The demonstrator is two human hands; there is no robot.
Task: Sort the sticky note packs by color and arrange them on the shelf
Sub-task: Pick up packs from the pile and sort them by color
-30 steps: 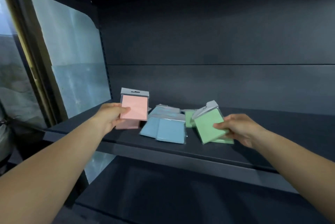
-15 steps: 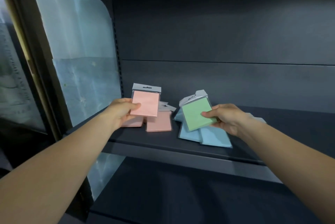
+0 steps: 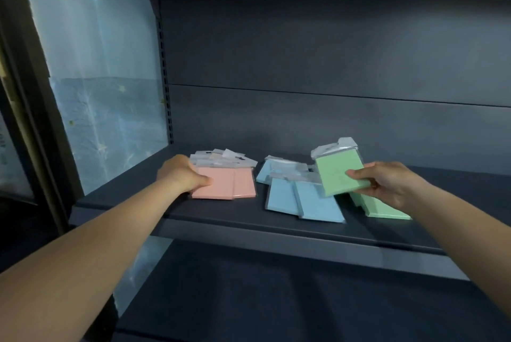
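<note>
The right hand [image 3: 387, 184] pinches a green pack [image 3: 338, 173] of sticky notes by its lower right corner, thumb on the face and fingers behind, and holds it tilted above the shelf [image 3: 249, 220]. Two more green packs [image 3: 384, 210] lie flat under it, partly hidden by the hand. The left hand [image 3: 181, 174] holds the left edge of a pink pack [image 3: 214, 185], which lies on the pink pile [image 3: 244, 185] near the left end of the shelf. The blue packs [image 3: 304, 199] lie between the pink and the green ones and overlap each other loosely.

I judge each pack as light and rather stiff, a small block of paper in clear film. The film looks smooth and probably slippery, so a pinch over the block itself, thumb against fingers, seems safer than a hold on the thin hanging tab [image 3: 336, 146] at the top, which looks crumpled and soft. The packs should not break if they fall.

No brand, label or writing can be read on any pack.
</note>
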